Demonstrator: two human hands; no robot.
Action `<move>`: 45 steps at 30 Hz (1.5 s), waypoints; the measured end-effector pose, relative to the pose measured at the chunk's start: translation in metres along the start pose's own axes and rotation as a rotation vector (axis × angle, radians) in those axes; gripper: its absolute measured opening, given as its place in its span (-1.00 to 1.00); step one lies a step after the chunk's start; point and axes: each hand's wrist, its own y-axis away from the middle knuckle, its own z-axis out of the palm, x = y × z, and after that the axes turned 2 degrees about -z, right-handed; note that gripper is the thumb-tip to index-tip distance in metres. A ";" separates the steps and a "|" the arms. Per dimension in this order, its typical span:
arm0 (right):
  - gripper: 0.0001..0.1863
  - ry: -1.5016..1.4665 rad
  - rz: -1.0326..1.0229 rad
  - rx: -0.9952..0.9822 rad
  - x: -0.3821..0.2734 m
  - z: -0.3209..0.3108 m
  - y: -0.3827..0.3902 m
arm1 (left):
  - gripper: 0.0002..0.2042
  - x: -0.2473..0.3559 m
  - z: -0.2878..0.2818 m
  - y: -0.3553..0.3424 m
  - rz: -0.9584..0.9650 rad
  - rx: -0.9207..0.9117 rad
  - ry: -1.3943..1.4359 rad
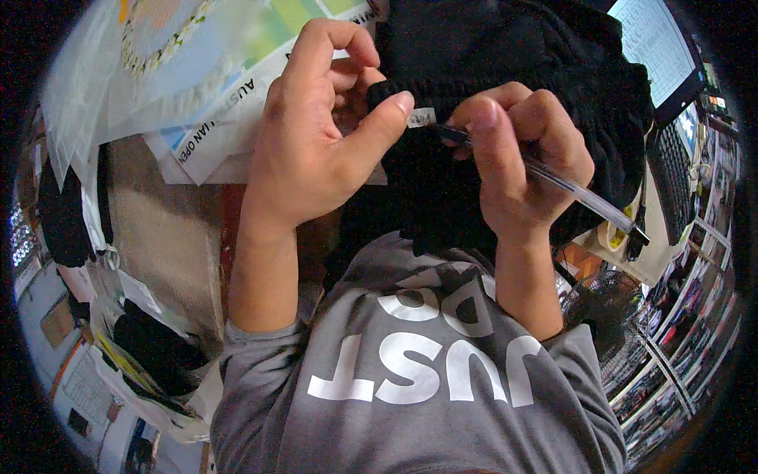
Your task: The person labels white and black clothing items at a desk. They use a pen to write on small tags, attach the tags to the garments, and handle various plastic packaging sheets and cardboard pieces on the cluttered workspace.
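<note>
Black fabric with a gathered, elastic-looking band (505, 47) lies before me, with a small white label (420, 118) on the band. My left hand (324, 126) has curled fingers on the band's left end, its thumb beside the label; the fingertips are partly hidden. My right hand (525, 154) grips a clear pen (588, 201) with a dark front end, held slanting so that this end points at the label from just to its right. Whether the pen touches the label I cannot tell.
Printed sheets and clear plastic (197, 47) cover the upper left, over a brown board (158, 229). At right are a screen (647, 43), a keyboard (675, 186), a fan (600, 308) and racks of items (687, 332). Bags with black material (150, 340) sit at lower left.
</note>
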 end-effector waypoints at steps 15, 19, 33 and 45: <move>-0.63 0.213 0.019 -0.136 -0.003 0.001 -0.002 | -0.66 0.000 0.005 0.002 -0.003 0.049 0.121; -0.62 0.241 0.005 -0.136 -0.003 -0.001 -0.002 | -0.65 -0.004 0.005 0.000 0.032 0.038 0.132; -0.61 0.219 0.042 -0.149 -0.005 0.000 -0.002 | -0.67 0.008 0.001 -0.003 -0.066 0.003 0.031; -0.67 0.239 0.025 -0.142 -0.006 0.001 -0.003 | -0.65 0.004 0.000 -0.003 -0.119 0.012 0.086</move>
